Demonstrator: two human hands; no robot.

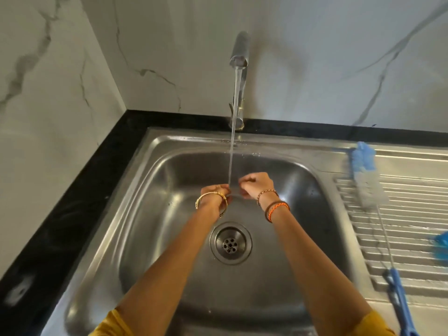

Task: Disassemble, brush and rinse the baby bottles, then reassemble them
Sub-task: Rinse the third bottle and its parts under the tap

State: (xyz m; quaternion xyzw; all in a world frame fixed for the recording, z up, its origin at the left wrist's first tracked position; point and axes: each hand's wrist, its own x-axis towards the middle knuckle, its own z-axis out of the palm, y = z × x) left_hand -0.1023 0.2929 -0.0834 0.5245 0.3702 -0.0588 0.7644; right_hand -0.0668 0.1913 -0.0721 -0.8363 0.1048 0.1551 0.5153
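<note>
both hands met under the water stream [231, 151] over the sink [169, 166]. the left hand [214, 194] and right hand [255, 184] had fingers curled, seemingly pinching something small and clear, too faint to name; likely wet, light and slippery, best pinched at its rim. no bottle showed. a bottle brush [369, 185] lay far right.

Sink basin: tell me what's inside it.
Inside the sink: a drain, the running water, and both hands, left and right. Whatever the curled fingers hold is hidden.
</note>
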